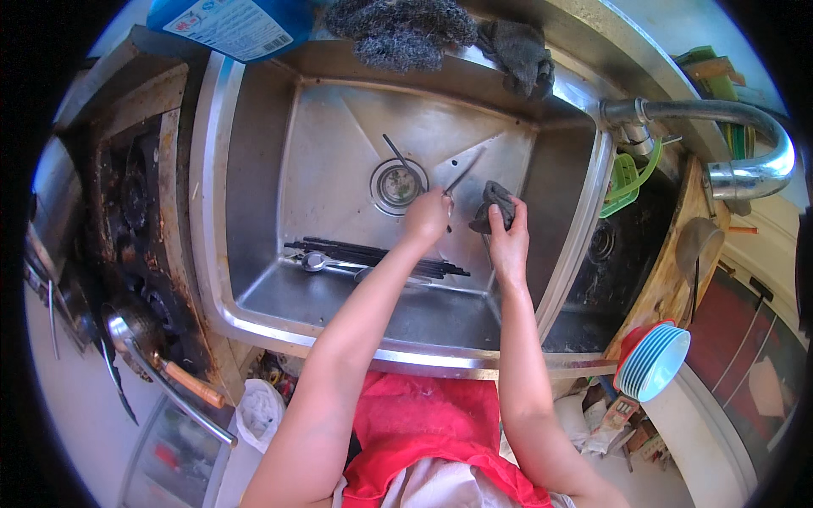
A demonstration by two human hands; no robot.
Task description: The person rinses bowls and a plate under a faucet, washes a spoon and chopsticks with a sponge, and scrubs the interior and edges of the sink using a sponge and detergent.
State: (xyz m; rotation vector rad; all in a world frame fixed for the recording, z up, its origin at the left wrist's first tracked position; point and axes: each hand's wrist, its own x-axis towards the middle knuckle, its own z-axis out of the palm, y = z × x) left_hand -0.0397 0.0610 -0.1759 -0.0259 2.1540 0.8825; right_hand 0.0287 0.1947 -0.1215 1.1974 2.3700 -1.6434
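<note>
Over the right half of the stainless-steel sink (330,120), my left hand (427,217) grips thin dark sticks, apparently chopsticks (397,151). One points up-left across the drain strainer (397,184). Another slender piece slants up-right, too blurred to name exactly. Just to the right, my right hand (510,238) pinches a crumpled dark grey cloth (498,198), apart from the left hand. Several black chopsticks (346,251) lie in a loose bundle along the near side of the sink floor. A metal spoon (314,261) rests against them, and my left forearm partly covers the bundle.
A blue bottle (228,28), steel-wool scourers (406,32) and another grey cloth (519,54) sit at the sink's back rim. The faucet (749,178) arches at right, above a green basket (619,184). Stacked bowls (654,362) stand right; a sooty stove (133,203) is left.
</note>
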